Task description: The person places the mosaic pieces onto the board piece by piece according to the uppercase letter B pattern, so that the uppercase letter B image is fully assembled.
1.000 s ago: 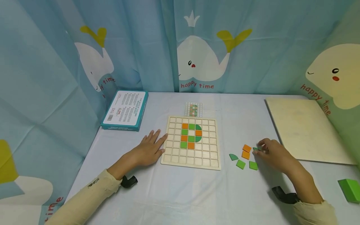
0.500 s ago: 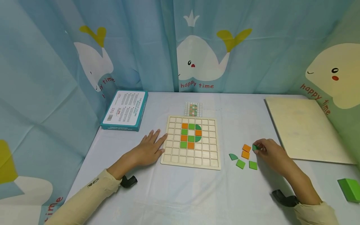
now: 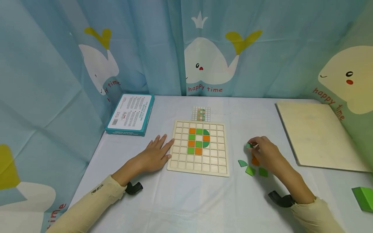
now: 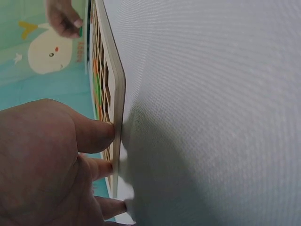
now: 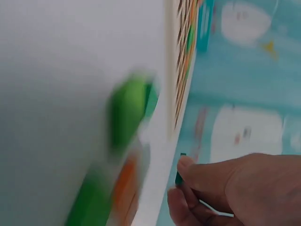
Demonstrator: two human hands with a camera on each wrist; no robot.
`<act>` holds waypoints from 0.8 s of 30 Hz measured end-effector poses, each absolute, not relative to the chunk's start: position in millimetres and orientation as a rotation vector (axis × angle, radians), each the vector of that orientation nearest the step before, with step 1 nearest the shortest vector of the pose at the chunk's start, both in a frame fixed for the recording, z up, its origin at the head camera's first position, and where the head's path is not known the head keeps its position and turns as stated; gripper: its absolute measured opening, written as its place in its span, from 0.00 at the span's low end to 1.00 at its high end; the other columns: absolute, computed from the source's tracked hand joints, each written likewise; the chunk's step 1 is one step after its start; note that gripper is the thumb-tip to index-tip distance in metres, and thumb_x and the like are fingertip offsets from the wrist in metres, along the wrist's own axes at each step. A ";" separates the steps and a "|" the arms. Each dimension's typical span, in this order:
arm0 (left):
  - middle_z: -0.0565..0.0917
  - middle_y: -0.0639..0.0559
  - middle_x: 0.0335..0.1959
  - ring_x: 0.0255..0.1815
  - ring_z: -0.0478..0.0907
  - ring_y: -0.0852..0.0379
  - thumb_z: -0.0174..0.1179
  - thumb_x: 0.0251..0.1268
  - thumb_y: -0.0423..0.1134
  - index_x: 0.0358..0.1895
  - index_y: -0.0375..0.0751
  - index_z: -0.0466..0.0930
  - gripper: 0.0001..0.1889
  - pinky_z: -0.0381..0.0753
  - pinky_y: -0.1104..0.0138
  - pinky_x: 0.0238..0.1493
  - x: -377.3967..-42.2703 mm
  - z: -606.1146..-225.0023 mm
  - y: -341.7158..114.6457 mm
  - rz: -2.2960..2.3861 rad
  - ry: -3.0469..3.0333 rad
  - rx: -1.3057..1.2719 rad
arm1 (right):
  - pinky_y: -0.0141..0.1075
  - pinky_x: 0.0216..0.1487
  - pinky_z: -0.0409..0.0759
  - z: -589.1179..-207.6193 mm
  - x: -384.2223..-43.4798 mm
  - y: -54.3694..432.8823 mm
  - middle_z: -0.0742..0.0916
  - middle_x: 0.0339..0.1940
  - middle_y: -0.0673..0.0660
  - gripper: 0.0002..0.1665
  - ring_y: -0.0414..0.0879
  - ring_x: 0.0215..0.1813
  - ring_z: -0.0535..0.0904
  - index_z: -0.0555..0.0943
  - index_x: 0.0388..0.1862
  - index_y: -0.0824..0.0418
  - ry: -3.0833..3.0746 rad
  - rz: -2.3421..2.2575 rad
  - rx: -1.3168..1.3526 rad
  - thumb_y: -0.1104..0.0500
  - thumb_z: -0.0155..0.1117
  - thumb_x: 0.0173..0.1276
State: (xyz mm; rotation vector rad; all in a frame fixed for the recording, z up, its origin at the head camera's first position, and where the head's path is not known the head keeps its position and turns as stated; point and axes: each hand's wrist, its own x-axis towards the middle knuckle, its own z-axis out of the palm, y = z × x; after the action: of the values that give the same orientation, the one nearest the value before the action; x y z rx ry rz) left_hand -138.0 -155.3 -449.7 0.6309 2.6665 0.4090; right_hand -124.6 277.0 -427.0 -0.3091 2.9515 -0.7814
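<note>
My right hand (image 3: 266, 153) pinches a dark green quarter-round tile (image 3: 249, 145) between thumb and fingertips, raised above the table. Beneath and beside it lie a light green square tile (image 3: 250, 171), another green square tile (image 3: 263, 172), a green quarter-round tile (image 3: 242, 163) and an orange tile (image 3: 255, 161) partly hidden by the hand. My left hand (image 3: 154, 155) lies with fingers spread, its thumb and index finger touching the left edge of the wooden grid board (image 3: 180, 165). Orange and green tiles (image 3: 199, 131) sit in the board's cells in a P-like shape.
Behind the board lies a small pattern card (image 3: 201, 114). A teal box (image 3: 129, 114) stands at the back left. On the right are a large pale board (image 3: 320, 132) and a green block (image 3: 362, 198). A whale-printed curtain (image 3: 163, 48) hangs behind the table.
My right hand has picked up the dark green quarter-round tile, then moved it left and upward, passing over the orange tiles. The left hand has stayed at the board's edge.
</note>
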 end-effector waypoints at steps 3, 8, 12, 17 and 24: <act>0.42 0.36 0.88 0.88 0.35 0.33 0.45 0.86 0.52 0.88 0.49 0.48 0.35 0.43 0.36 0.83 -137.9 -449.3 -154.6 0.404 2.668 0.627 | 0.62 0.56 0.74 -424.8 -121.9 243.9 0.83 0.52 0.67 0.16 0.62 0.52 0.83 0.80 0.58 0.70 2.944 -0.798 -0.360 0.63 0.66 0.77; 0.43 0.36 0.88 0.88 0.35 0.32 0.46 0.86 0.52 0.87 0.48 0.49 0.35 0.44 0.36 0.83 -137.4 -447.9 -153.6 0.404 2.666 0.627 | 0.54 0.50 0.70 -426.5 -119.7 195.4 0.84 0.48 0.59 0.14 0.55 0.50 0.86 0.82 0.56 0.65 2.913 -0.776 -0.473 0.63 0.70 0.75; 0.43 0.36 0.88 0.88 0.35 0.32 0.45 0.86 0.52 0.88 0.48 0.49 0.35 0.43 0.36 0.83 -137.1 -447.7 -153.0 0.406 2.664 0.631 | 0.45 0.44 0.68 -432.0 -121.1 169.1 0.84 0.45 0.55 0.13 0.51 0.49 0.85 0.83 0.53 0.63 2.912 -0.717 -0.563 0.62 0.72 0.73; 0.43 0.36 0.88 0.88 0.35 0.32 0.45 0.86 0.51 0.88 0.48 0.48 0.35 0.44 0.36 0.83 -136.7 -447.8 -153.3 0.404 2.669 0.634 | 0.44 0.45 0.69 -439.3 -122.8 150.8 0.86 0.45 0.54 0.14 0.49 0.48 0.85 0.85 0.52 0.61 2.934 -0.654 -0.602 0.60 0.74 0.71; 0.43 0.36 0.88 0.88 0.35 0.32 0.45 0.86 0.52 0.88 0.50 0.48 0.35 0.44 0.37 0.83 -136.6 -447.6 -153.9 0.404 2.669 0.626 | 0.42 0.43 0.69 -446.4 -124.4 143.5 0.86 0.43 0.53 0.12 0.48 0.46 0.83 0.86 0.50 0.60 2.974 -0.643 -0.624 0.62 0.75 0.69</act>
State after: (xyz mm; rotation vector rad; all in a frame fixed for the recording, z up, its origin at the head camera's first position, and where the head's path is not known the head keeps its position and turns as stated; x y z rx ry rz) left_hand -136.6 -153.9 -447.6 0.6264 2.6686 0.4044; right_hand -124.4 143.5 -446.4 -0.6243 2.9742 -0.6432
